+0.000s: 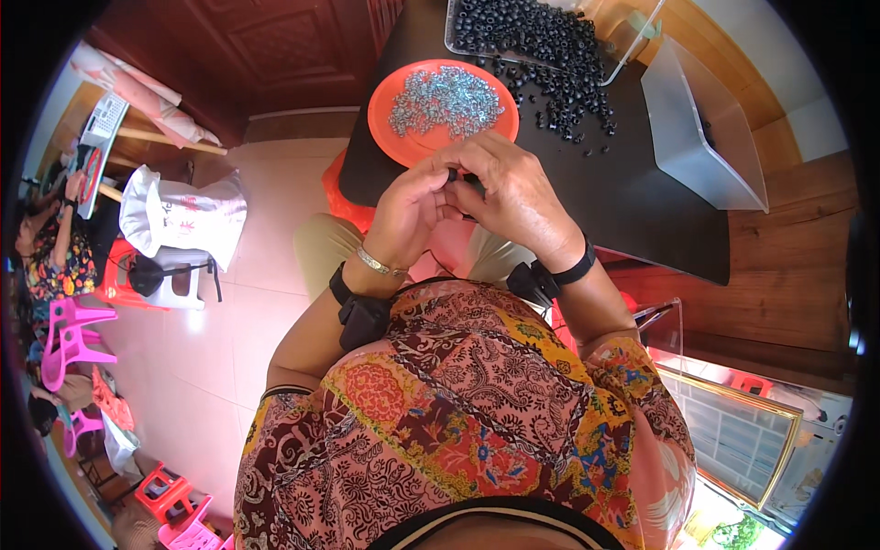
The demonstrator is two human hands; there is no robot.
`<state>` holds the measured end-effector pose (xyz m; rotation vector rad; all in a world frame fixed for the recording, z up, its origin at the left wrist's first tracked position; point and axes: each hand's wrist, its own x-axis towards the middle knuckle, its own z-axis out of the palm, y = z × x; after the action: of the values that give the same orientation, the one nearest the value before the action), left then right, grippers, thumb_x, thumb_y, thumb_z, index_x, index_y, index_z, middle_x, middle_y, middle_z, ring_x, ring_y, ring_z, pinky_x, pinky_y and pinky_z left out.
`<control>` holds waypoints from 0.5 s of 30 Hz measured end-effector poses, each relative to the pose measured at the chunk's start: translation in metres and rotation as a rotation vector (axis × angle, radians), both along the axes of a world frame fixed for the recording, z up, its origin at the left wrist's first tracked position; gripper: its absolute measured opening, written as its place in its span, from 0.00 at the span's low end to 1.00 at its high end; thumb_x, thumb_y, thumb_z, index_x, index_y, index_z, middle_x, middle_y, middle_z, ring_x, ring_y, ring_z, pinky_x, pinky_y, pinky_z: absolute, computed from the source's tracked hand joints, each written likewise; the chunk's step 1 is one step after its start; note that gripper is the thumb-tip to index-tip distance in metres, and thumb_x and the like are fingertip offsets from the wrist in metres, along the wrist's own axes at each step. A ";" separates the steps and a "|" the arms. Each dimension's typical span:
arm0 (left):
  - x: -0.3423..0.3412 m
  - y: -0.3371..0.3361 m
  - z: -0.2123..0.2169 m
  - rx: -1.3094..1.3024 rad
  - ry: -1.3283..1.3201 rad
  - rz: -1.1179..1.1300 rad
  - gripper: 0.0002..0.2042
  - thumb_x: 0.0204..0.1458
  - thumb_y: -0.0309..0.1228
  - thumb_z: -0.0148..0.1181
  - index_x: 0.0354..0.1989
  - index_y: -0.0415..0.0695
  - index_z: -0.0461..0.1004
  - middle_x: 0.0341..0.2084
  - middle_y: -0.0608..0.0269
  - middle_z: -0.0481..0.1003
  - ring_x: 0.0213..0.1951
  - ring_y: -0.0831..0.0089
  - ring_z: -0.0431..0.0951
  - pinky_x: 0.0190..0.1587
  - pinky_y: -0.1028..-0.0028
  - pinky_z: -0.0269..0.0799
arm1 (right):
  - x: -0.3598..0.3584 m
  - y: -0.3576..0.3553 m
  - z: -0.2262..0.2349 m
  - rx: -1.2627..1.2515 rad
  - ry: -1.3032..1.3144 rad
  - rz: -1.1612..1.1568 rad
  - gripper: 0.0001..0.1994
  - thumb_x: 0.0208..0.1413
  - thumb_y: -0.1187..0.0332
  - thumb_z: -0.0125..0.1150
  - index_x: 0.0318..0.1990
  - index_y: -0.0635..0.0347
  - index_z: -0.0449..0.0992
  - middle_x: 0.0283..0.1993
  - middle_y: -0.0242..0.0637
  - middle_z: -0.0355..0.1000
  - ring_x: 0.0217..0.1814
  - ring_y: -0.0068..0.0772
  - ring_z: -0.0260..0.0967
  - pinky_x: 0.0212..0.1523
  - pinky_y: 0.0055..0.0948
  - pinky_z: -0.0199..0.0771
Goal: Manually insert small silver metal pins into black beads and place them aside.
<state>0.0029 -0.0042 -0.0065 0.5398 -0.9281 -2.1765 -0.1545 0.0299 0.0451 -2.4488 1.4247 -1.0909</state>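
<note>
1 left hand (414, 203), 1 right hand (515, 188); at least 1 small black part (452, 174) held. 2 black wrist straps (577, 266), 1 per wrist; 1 bracelet (379, 263). 1 dark table (632, 215); 1 orange-red plate (379, 128); 1 clear tray (450, 29); 1 translucent bin (681, 119). Silvery pieces (449, 101) on plate: heaped, too many to count. Loose black pieces (559, 96): likewise beyond count. At left: 1 white sack (188, 220), at least 3 pink stools (69, 341), at least 2 red stools (165, 490), at least 1 other person (57, 266).
</note>
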 end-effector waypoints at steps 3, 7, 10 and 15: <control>0.005 -0.004 -0.009 0.018 0.053 -0.007 0.16 0.60 0.36 0.42 0.49 0.38 0.66 0.40 0.58 0.72 0.43 0.68 0.75 0.45 0.68 0.69 | 0.002 0.001 -0.004 0.019 -0.215 0.008 0.17 0.38 0.80 0.67 0.40 0.58 0.75 0.38 0.38 0.73 0.38 0.36 0.73 0.38 0.30 0.76; 0.008 -0.003 -0.015 0.047 0.175 -0.025 0.14 0.60 0.35 0.42 0.45 0.40 0.70 0.39 0.63 0.73 0.39 0.74 0.73 0.41 0.73 0.67 | 0.001 -0.001 -0.012 -0.058 -0.236 -0.008 0.16 0.38 0.80 0.68 0.38 0.58 0.74 0.40 0.39 0.73 0.38 0.36 0.73 0.38 0.28 0.76; 0.007 -0.001 -0.012 0.076 0.189 -0.015 0.14 0.60 0.34 0.42 0.45 0.39 0.70 0.38 0.63 0.73 0.39 0.74 0.74 0.42 0.73 0.67 | 0.003 0.001 -0.016 -0.011 -0.269 0.019 0.15 0.38 0.79 0.68 0.36 0.59 0.74 0.40 0.39 0.73 0.40 0.36 0.74 0.39 0.28 0.75; 0.009 0.001 -0.010 0.097 0.140 -0.007 0.14 0.60 0.35 0.42 0.45 0.39 0.69 0.36 0.63 0.74 0.39 0.73 0.74 0.43 0.72 0.67 | 0.005 -0.001 -0.018 -0.021 -0.257 0.004 0.11 0.41 0.79 0.66 0.34 0.60 0.75 0.39 0.38 0.74 0.41 0.35 0.74 0.40 0.30 0.75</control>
<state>0.0123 -0.0028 -0.0163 0.4236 -0.7540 -2.2430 -0.1494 0.0292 0.0269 -2.2241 1.3348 -1.3674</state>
